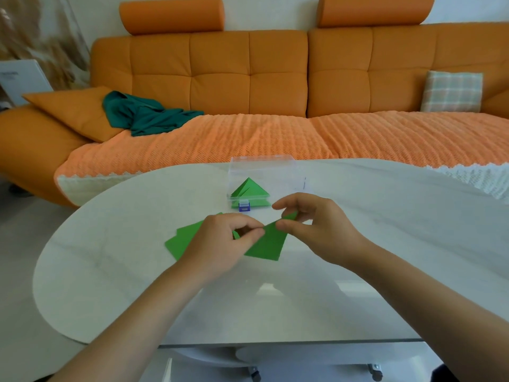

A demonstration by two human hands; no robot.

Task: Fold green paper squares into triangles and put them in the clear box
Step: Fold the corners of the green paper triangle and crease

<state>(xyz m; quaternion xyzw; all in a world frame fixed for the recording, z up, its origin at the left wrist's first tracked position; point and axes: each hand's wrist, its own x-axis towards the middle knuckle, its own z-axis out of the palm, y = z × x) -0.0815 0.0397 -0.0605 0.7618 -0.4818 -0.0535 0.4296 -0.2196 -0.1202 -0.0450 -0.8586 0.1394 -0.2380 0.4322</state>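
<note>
A green paper square (268, 242) is lifted a little above the white table (110, 271), held between both hands. My left hand (223, 241) pinches its left corner with thumb and forefinger. My right hand (314, 224) pinches its upper corner. A small stack of flat green squares (183, 238) lies on the table, partly hidden under my left hand. Behind the hands stands the clear box (261, 172) with a blue latch; folded green triangles (249, 190) lie inside it.
An orange sofa (248, 78) with a knitted orange throw runs along the far side of the table. A teal cloth (143, 114) and a checked cushion (451, 91) lie on it. The table's near edge is glass.
</note>
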